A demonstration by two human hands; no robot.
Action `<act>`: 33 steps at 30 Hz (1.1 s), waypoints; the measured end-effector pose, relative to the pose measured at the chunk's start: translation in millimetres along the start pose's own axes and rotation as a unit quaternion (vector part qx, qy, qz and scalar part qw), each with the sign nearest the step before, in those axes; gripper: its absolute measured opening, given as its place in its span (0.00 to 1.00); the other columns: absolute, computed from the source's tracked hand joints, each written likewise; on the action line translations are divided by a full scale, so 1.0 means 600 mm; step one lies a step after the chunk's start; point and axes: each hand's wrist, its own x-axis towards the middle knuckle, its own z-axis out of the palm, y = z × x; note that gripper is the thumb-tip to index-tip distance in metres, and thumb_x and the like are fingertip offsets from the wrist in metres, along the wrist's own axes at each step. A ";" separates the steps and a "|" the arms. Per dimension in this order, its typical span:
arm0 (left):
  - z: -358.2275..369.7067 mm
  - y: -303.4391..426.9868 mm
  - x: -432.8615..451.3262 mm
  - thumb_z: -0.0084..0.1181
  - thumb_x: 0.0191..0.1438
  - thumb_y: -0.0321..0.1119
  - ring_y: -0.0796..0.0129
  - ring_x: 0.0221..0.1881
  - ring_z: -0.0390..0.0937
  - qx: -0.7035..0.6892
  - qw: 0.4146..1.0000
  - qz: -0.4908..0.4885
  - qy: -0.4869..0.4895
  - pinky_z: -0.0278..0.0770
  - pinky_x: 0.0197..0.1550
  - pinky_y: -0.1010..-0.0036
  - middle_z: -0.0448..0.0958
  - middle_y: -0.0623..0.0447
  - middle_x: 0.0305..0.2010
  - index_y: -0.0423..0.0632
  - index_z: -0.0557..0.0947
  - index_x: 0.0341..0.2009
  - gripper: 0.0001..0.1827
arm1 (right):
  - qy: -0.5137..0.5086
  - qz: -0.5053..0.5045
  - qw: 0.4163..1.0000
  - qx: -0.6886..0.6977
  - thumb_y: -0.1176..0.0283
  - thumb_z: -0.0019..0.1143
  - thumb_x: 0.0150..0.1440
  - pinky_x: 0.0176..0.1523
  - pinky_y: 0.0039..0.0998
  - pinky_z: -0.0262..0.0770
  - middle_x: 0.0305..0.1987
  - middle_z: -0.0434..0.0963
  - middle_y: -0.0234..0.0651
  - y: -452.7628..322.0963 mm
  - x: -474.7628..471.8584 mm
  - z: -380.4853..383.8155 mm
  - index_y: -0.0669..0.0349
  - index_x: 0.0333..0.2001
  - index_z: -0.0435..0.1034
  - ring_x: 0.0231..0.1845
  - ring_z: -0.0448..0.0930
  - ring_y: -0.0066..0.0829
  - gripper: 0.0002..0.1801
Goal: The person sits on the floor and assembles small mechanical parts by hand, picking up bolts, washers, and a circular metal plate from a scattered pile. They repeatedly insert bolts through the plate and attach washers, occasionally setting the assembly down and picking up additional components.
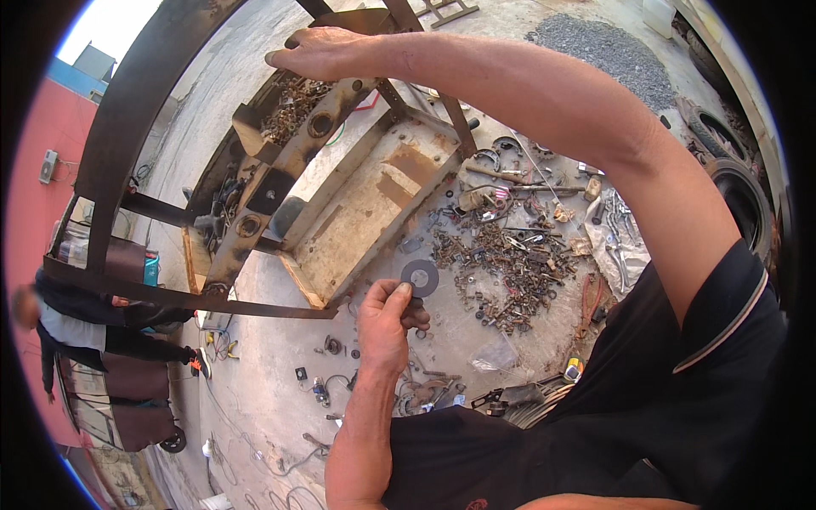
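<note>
My left hand (384, 322) pinches a flat dark grey ring (421, 278) between thumb and fingers; a small dark piece shows just below it. Beneath the ring lies the concrete floor, next to a pile of loose bolts, nuts and small hardware (510, 268). My right hand (319, 54) reaches across to the rusty steel frame (261, 217), over the upper end of its beam with round holes. Whether its fingers grip anything is hidden. By that hand, a tray of rusty bolts (293, 108) sits against the beam. A shallow metal tray (363, 223) lies beside the frame.
Brake shoes and rods (510, 159) lie beyond the pile, with wrenches (615, 236) on a cloth. Red-handled pliers (593, 299) and a tape measure (574, 368) are near my body. Tyres (733, 185), gravel (599, 57), and a person (83, 325) by a vehicle are farther off.
</note>
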 end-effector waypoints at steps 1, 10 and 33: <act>-0.006 -0.008 0.001 0.56 0.65 0.35 0.70 0.25 0.79 0.003 1.000 -0.019 -0.007 0.79 0.28 0.73 0.79 0.51 0.31 0.42 0.77 0.42 0.09 | 0.016 -0.050 0.999 0.010 0.45 0.47 0.62 0.65 0.44 0.71 0.57 0.79 0.54 0.024 -0.023 0.007 0.67 0.56 0.74 0.58 0.79 0.50 0.35; -0.023 -0.132 0.066 0.59 0.63 0.36 0.70 0.31 0.81 0.274 0.954 -0.117 -0.028 0.78 0.32 0.75 0.82 0.51 0.36 0.40 0.81 0.43 0.12 | -0.160 0.187 0.966 0.077 0.52 0.55 0.59 0.51 0.37 0.79 0.42 0.84 0.41 0.354 -0.316 0.068 0.64 0.50 0.79 0.43 0.83 0.33 0.27; 0.195 -0.531 0.176 0.60 0.57 0.35 0.45 0.42 0.82 0.462 0.883 0.081 -0.004 0.77 0.50 0.57 0.83 0.37 0.40 0.37 0.83 0.41 0.14 | -0.287 0.107 0.943 -0.130 0.66 0.53 0.53 0.24 0.36 0.75 0.21 0.76 0.41 0.687 -0.387 -0.036 0.67 0.29 0.75 0.20 0.77 0.35 0.13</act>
